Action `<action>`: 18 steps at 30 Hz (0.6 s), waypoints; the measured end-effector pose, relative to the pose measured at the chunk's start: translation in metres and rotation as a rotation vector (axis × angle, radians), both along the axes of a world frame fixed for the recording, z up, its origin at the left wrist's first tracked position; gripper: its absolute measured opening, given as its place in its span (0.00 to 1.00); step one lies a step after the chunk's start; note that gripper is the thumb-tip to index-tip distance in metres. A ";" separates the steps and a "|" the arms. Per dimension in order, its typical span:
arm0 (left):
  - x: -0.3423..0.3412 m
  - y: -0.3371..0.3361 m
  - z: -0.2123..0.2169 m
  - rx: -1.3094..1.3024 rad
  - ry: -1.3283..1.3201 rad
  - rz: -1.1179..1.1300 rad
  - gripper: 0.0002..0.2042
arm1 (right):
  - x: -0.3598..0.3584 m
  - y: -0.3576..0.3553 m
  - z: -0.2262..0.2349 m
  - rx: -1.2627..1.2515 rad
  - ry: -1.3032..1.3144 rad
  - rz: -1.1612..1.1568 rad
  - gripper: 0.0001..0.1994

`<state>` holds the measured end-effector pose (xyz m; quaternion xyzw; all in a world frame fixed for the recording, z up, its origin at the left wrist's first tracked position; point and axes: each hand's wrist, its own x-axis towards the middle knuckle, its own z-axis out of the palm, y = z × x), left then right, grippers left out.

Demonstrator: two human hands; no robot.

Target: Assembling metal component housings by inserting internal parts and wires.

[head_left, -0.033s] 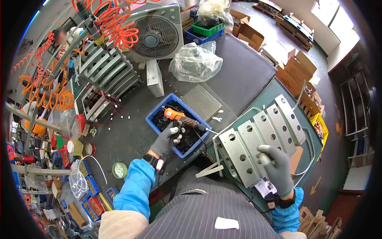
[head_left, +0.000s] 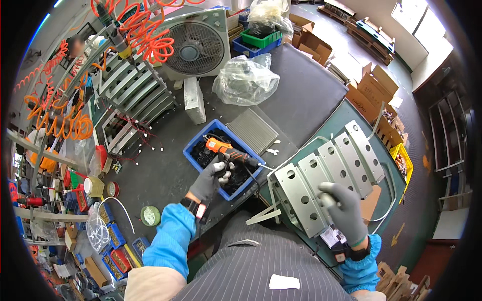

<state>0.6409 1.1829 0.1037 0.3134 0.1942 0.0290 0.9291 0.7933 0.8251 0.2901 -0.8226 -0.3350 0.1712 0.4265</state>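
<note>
My left hand (head_left: 207, 181), in a grey glove, is at the near side of a blue bin (head_left: 187, 150) of black rings (head_left: 203, 154). Its curled fingers close on a small black part (head_left: 221, 157). An orange and black electric screwdriver (head_left: 226, 149) lies across the bin, its tip pointing right over the rim. Over the near right part of a silver metal panel (head_left: 321, 173) with round holes hovers my right hand (head_left: 346, 208), gloved too. Its fingers are bent, with a gap between them and nothing visible inside. Whether it touches the panel I cannot tell.
Behind the bin lie a finned metal plate (head_left: 252, 129), a small wrench (head_left: 272, 151) and a clear plastic bag (head_left: 246, 83). A box fan (head_left: 193, 47) stands farther back. Orange coiled hoses (head_left: 145, 30) hang at upper left. Cardboard boxes (head_left: 374, 88) are beyond the right table.
My right hand has shifted slightly left over the panel. The left hand stays almost where it was at the bin.
</note>
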 end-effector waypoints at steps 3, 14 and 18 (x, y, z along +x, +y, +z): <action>0.006 -0.044 0.057 -0.205 -0.112 -0.016 0.20 | 0.001 0.024 -0.006 0.025 0.159 0.099 0.16; 0.032 -0.135 0.113 -0.439 -0.262 -0.374 0.24 | 0.009 0.034 -0.014 0.149 0.326 0.222 0.14; 0.032 -0.147 0.112 -0.404 -0.188 -0.442 0.28 | 0.011 0.017 -0.011 0.052 0.335 0.213 0.11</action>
